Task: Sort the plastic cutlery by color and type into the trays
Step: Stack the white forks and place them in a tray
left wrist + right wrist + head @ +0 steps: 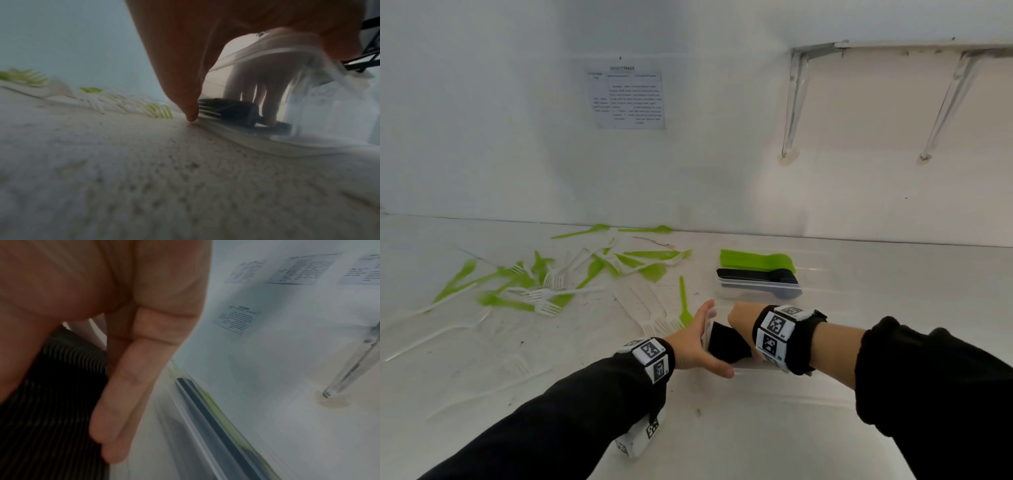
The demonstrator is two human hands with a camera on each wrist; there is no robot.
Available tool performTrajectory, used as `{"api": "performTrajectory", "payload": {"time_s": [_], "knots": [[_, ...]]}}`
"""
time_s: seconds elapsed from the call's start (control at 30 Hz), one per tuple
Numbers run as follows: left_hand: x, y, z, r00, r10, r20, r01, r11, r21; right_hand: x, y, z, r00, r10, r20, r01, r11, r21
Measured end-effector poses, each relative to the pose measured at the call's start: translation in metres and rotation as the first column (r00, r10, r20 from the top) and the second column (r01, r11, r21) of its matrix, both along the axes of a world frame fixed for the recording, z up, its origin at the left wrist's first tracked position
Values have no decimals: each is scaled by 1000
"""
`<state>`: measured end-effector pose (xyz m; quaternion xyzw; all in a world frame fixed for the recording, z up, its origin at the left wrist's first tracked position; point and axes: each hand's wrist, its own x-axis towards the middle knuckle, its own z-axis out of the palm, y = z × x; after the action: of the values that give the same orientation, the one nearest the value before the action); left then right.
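Left hand (697, 346) flat and relaxed against the near clear tray (748, 364), right hand (739, 323) gripping stacked black forks (727, 344) inside it, green and white cutlery (558, 277) scattered far left on the surface (722, 428)

Bare table (739, 428) lies open in front of and to the right of the clear tray (748, 364), which both hands flank. To the left, loose green and white forks (551, 284) litter the surface up to the wall. Behind the tray, a stacked container (758, 279) of green and black cutlery blocks the far side.
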<state>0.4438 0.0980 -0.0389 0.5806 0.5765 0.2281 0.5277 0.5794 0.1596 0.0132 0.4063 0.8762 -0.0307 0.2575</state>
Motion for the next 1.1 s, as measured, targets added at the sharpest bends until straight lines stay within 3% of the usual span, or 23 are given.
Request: {"api": "performTrajectory", "payload": {"time_s": [0.13, 0.3, 0.5, 0.57, 0.63, 0.77, 0.9, 1.0, 1.1], "knots": [[0, 0, -1, 1000, 3, 5, -3, 1000, -5, -7, -1, -2, 999, -20, -36, 19, 999, -31], [-1, 1, -3, 1000, -13, -6, 13, 1000, -16, -15, 3, 14, 995, 12, 97, -5, 998, -66], [-8, 0, 0, 999, 8, 37, -6, 999, -46, -24, 11, 38, 957, -4, -291, 28, 997, 78], [-15, -6, 5, 994, 98, 53, -97, 995, -22, -40, 18, 48, 907, 10, -420, 48, 991, 126], [-31, -12, 9, 976, 209, 56, -211, 977, 32, -60, 27, 52, 893, 44, -449, 19, 991, 134], [-84, -29, 16, 944, 319, 81, -325, 942, 80, -110, 44, 42, 936, 284, -207, -269, 958, 97], [-139, -45, 20, 910, 411, 50, -414, 904, 108, -151, 42, 29, 814, 577, 59, -578, 798, 172], [-171, -50, 20, 889, 456, 53, -459, 881, 117, -173, 42, 11, 723, 671, 163, -690, 707, 154], [-194, -52, 19, 889, 453, 60, -457, 882, 113, -187, 42, -4, 687, 692, 223, -724, 678, 127]]}}
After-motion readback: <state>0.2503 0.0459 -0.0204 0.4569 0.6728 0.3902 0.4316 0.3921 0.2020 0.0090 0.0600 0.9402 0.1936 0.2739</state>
